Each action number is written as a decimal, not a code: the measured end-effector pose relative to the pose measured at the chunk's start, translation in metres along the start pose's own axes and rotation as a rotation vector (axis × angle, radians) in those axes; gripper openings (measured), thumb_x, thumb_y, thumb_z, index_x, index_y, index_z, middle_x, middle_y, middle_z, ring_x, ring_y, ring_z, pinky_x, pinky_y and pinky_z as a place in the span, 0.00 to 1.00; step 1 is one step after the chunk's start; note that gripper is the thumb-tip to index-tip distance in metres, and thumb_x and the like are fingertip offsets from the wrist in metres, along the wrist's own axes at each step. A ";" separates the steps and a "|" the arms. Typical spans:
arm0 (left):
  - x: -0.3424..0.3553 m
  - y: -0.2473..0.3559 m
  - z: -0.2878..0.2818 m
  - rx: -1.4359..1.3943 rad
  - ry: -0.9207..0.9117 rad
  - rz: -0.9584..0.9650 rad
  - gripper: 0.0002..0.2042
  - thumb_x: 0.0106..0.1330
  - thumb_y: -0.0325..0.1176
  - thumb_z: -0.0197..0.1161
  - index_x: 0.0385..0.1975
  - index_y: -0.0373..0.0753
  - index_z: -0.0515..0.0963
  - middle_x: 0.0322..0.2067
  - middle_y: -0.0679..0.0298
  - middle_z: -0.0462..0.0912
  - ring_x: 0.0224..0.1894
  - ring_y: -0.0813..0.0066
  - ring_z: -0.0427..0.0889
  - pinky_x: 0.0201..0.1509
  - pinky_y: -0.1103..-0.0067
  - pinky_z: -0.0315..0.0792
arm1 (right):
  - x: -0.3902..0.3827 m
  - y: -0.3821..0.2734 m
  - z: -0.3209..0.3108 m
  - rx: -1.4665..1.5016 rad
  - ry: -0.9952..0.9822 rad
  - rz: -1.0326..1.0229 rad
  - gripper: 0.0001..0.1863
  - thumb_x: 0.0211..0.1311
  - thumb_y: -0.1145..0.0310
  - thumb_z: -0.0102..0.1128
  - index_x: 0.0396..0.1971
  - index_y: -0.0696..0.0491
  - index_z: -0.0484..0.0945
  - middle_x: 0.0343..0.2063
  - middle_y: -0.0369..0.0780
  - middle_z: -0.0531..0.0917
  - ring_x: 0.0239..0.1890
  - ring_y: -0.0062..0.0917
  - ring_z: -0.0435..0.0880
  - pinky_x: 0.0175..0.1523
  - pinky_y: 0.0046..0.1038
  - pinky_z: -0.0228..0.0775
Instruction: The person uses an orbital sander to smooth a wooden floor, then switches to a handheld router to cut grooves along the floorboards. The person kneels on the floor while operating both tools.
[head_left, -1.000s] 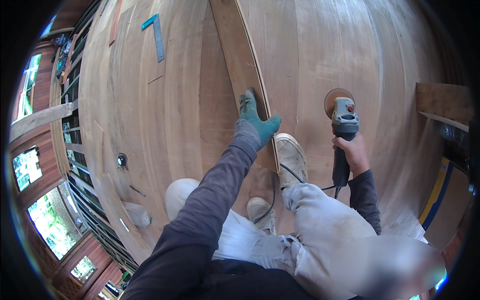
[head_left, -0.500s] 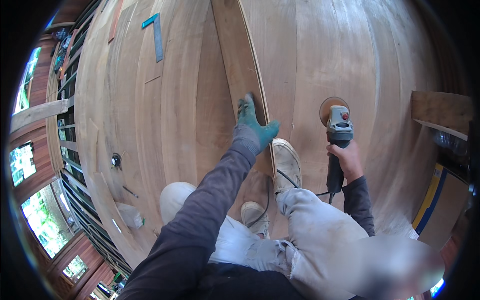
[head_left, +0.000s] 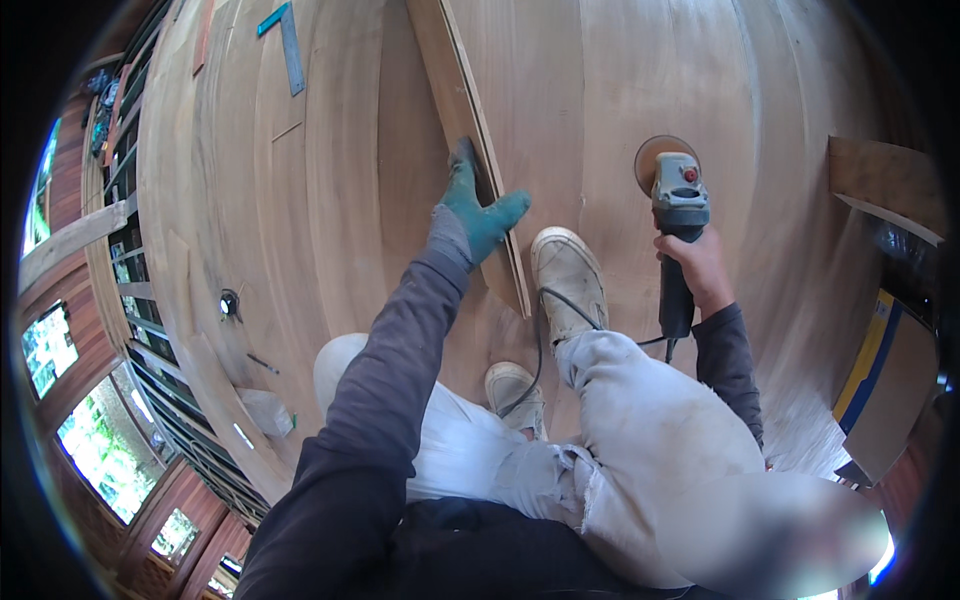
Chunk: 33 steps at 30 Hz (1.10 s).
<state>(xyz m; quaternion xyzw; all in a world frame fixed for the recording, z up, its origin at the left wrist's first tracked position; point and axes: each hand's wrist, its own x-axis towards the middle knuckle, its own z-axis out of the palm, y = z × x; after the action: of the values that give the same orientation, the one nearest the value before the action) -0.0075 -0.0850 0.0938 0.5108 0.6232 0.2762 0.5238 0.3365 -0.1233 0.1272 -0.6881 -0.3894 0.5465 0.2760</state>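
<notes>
My left hand [head_left: 475,213], in a green glove, grips a long wooden plank [head_left: 436,55] lying lengthwise ahead of me, its fingers and thumb over the near end. My bare right hand [head_left: 697,266] is closed round the dark body of an angle grinder [head_left: 682,194], held right of the plank. The grinder’s brown round disc [head_left: 651,157] faces the wooden floor [head_left: 640,60]; whether they touch I cannot tell. A black cord [head_left: 540,335] runs from the grinder across my feet. My right shoe [head_left: 567,270] is beside the plank’s near end.
At upper left lie a blue-handled square [head_left: 292,62] and a thin stick [head_left: 287,131]. A small round object [head_left: 229,304] and offcuts [head_left: 180,275] lie left, beside dark slats [head_left: 130,270]. A timber piece [head_left: 880,180] and a flat cardboard box [head_left: 893,390] are at right.
The view has shifted, so most things appear higher. The plank’s near end and my left hand have moved slightly left, away from my right shoe. My grips are unchanged.
</notes>
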 end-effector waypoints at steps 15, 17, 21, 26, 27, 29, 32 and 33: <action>-0.016 -0.001 -0.040 -0.424 -0.126 0.026 0.52 0.61 0.43 0.76 0.80 0.33 0.49 0.69 0.55 0.69 0.68 0.63 0.72 0.72 0.71 0.69 | -0.002 -0.015 0.011 -0.082 -0.039 0.016 0.16 0.51 0.69 0.69 0.41 0.56 0.85 0.30 0.34 0.84 0.30 0.19 0.82 0.39 0.26 0.74; -0.015 -0.006 -0.042 -0.430 -0.116 0.037 0.53 0.59 0.45 0.77 0.79 0.33 0.51 0.69 0.54 0.69 0.69 0.62 0.71 0.73 0.70 0.67 | -0.001 -0.015 0.012 -0.079 -0.052 0.011 0.16 0.51 0.68 0.69 0.40 0.57 0.85 0.29 0.34 0.84 0.31 0.19 0.82 0.39 0.26 0.74; -0.011 -0.017 -0.042 -0.390 -0.094 0.116 0.58 0.56 0.51 0.78 0.80 0.32 0.49 0.72 0.51 0.66 0.73 0.60 0.67 0.78 0.68 0.60 | 0.000 -0.018 0.013 -0.119 -0.024 -0.006 0.15 0.49 0.68 0.70 0.39 0.57 0.85 0.29 0.34 0.85 0.30 0.19 0.82 0.39 0.26 0.74; -0.010 -0.018 -0.043 -0.343 -0.086 0.103 0.65 0.55 0.56 0.78 0.81 0.27 0.40 0.76 0.47 0.60 0.79 0.57 0.59 0.81 0.69 0.53 | -0.001 -0.025 0.013 -0.035 -0.047 -0.031 0.14 0.50 0.70 0.69 0.38 0.57 0.85 0.29 0.32 0.85 0.30 0.17 0.82 0.39 0.24 0.73; -0.011 -0.016 -0.043 -0.350 -0.098 0.117 0.65 0.55 0.55 0.78 0.81 0.27 0.38 0.77 0.47 0.59 0.79 0.57 0.58 0.82 0.69 0.52 | -0.002 -0.026 0.012 -0.048 -0.049 -0.027 0.14 0.50 0.71 0.69 0.38 0.57 0.85 0.29 0.32 0.84 0.31 0.17 0.81 0.39 0.24 0.73; -0.012 -0.013 -0.043 -0.355 -0.110 0.121 0.65 0.56 0.51 0.77 0.80 0.26 0.35 0.78 0.47 0.57 0.80 0.58 0.57 0.82 0.69 0.51 | -0.002 -0.028 0.013 -0.029 -0.040 -0.026 0.14 0.49 0.71 0.70 0.38 0.57 0.85 0.29 0.32 0.84 0.30 0.17 0.81 0.38 0.24 0.74; -0.015 -0.013 -0.043 -0.339 -0.105 0.106 0.63 0.57 0.45 0.75 0.81 0.27 0.34 0.78 0.47 0.55 0.80 0.59 0.56 0.82 0.70 0.50 | -0.005 -0.029 0.012 -0.047 -0.023 -0.026 0.15 0.48 0.71 0.71 0.39 0.57 0.86 0.29 0.33 0.85 0.30 0.18 0.82 0.38 0.25 0.74; -0.015 -0.014 -0.043 -0.323 -0.097 0.113 0.62 0.57 0.43 0.74 0.81 0.27 0.33 0.79 0.47 0.55 0.80 0.59 0.56 0.82 0.70 0.50 | -0.005 -0.029 0.012 -0.067 -0.016 -0.017 0.15 0.48 0.71 0.71 0.39 0.57 0.86 0.29 0.34 0.85 0.30 0.18 0.82 0.38 0.25 0.74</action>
<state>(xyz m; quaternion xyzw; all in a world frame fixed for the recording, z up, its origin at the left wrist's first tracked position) -0.0537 -0.0950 0.0994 0.4670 0.5152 0.3766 0.6121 0.3174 -0.1124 0.1507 -0.6894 -0.4153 0.5363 0.2544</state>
